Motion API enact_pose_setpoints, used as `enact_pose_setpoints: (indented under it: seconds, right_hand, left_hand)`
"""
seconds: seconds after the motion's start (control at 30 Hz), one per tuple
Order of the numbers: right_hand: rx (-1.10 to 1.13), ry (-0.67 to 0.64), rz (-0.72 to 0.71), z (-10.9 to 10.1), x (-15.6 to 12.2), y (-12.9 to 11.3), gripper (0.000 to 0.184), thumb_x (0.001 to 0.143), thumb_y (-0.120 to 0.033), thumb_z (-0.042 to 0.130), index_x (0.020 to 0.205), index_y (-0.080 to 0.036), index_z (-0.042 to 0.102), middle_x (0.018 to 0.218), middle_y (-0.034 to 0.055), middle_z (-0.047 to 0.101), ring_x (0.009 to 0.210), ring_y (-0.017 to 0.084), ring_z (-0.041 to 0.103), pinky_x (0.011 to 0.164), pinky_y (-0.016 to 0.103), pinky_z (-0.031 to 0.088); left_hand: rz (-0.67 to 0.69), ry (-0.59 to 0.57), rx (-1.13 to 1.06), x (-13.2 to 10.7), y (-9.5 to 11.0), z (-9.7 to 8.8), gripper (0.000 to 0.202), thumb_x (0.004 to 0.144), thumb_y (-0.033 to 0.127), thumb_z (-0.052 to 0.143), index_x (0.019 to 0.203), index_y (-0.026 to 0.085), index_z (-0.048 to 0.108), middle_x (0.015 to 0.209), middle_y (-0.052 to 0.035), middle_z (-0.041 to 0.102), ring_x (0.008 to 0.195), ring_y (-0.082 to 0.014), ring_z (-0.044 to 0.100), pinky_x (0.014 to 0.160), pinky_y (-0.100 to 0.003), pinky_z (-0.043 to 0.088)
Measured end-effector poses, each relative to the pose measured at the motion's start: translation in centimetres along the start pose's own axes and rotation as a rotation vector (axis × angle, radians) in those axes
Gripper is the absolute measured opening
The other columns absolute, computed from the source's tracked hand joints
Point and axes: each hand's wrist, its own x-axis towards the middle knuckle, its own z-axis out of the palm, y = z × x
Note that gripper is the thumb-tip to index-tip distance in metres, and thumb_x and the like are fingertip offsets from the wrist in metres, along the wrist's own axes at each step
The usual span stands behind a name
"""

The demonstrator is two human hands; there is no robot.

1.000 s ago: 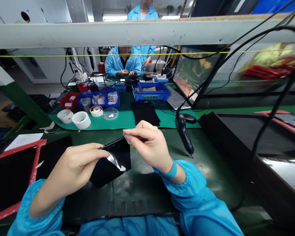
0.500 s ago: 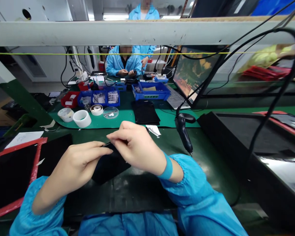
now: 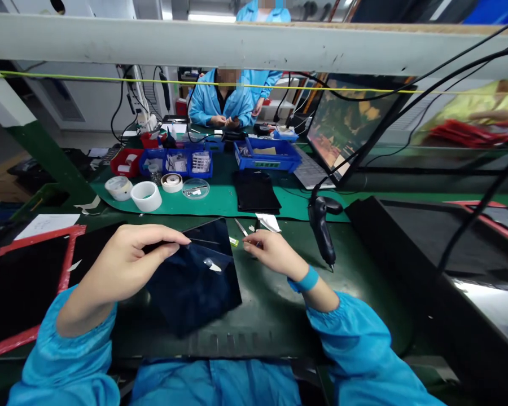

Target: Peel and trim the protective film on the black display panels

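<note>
My left hand (image 3: 129, 265) pinches the upper left edge of a glossy black panel (image 3: 195, 279), which lies tilted above the dark green bench. My right hand (image 3: 268, 254) is off the panel, down on the bench to its right, fingers curled by a pair of tweezers (image 3: 241, 227). I cannot make out whether it holds them. A small yellow-green scrap (image 3: 234, 242) and a white paper piece (image 3: 267, 221) lie close to that hand. Both arms wear blue sleeves.
A black electric screwdriver (image 3: 322, 228) hangs on a cable right of my hand. Tape rolls (image 3: 146, 195), a clear dish (image 3: 195, 188), blue bins (image 3: 266, 155) and a black pad (image 3: 254, 192) sit on the green mat. A red-framed black tray (image 3: 25, 282) lies left. A co-worker sits opposite.
My right hand left the panel's top edge and dropped to the bench on the right. The panel now shows more of its face, held by the left hand alone.
</note>
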Motion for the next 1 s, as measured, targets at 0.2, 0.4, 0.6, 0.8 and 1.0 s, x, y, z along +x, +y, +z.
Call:
enact_pose_setpoints:
  seconds: [0.2, 0.4, 0.6, 0.8, 1.0]
  right_hand:
    - [-0.054, 0.123, 0.039, 1.8, -0.9, 2.0, 0.041, 0.086, -0.021, 0.079, 0.126, -0.014, 0.075, 0.123, 0.0175, 0.068, 0.104, 0.030, 0.070, 0.095, 0.046, 0.057]
    - [0.024, 0.189, -0.110, -0.1, -1.2, -0.1, 0.033, 0.095, -0.028, 0.072, 0.126, -0.017, 0.073, 0.114, 0.0124, 0.069, 0.083, 0.022, 0.066, 0.082, 0.041, 0.059]
    - [0.408, 0.274, -0.234, -2.0, -1.8, -5.8, 0.026, 0.105, -0.036, 0.063, 0.123, -0.022, 0.075, 0.105, 0.0089, 0.076, 0.088, 0.020, 0.070, 0.071, 0.032, 0.056]
    - [0.799, 0.134, -0.364, -1.4, -1.3, -9.7, 0.038, 0.107, -0.039, 0.063, 0.144, -0.027, 0.066, 0.097, 0.0035, 0.072, 0.068, 0.011, 0.062, 0.061, 0.024, 0.053]
    - [0.912, 0.066, -0.288, -1.3, -0.6, -10.8, 0.039, 0.097, -0.039, 0.077, 0.134, -0.026, 0.075, 0.093, 0.0033, 0.068, 0.072, 0.011, 0.057, 0.061, 0.022, 0.051]
  left_hand:
    - [-0.143, -0.029, -0.201, -0.1, 0.8, -0.8, 0.016, 0.091, 0.020, 0.077, 0.096, 0.032, 0.086, 0.096, 0.0043, 0.084, 0.088, -0.0139, 0.079, 0.076, -0.013, 0.059]
    - [-0.170, -0.027, -0.236, 0.1, 0.7, -0.8, 0.015, 0.089, 0.021, 0.078, 0.094, 0.032, 0.087, 0.094, 0.0028, 0.084, 0.087, -0.0142, 0.079, 0.076, -0.012, 0.059]
    - [-0.177, -0.046, -0.262, 0.2, 0.4, -1.0, 0.014, 0.089, 0.022, 0.078, 0.094, 0.030, 0.088, 0.094, 0.0007, 0.084, 0.088, -0.0159, 0.079, 0.077, -0.014, 0.060]
    - [-0.189, -0.065, -0.270, 0.2, -0.3, -1.2, 0.011, 0.091, 0.024, 0.078, 0.096, 0.027, 0.087, 0.097, -0.0019, 0.085, 0.089, -0.0174, 0.079, 0.078, -0.016, 0.061]
    - [-0.160, -0.082, -0.298, 0.5, -1.1, -1.2, 0.010, 0.091, 0.025, 0.080, 0.097, 0.028, 0.087, 0.097, -0.0029, 0.085, 0.087, -0.0183, 0.080, 0.077, -0.018, 0.062]
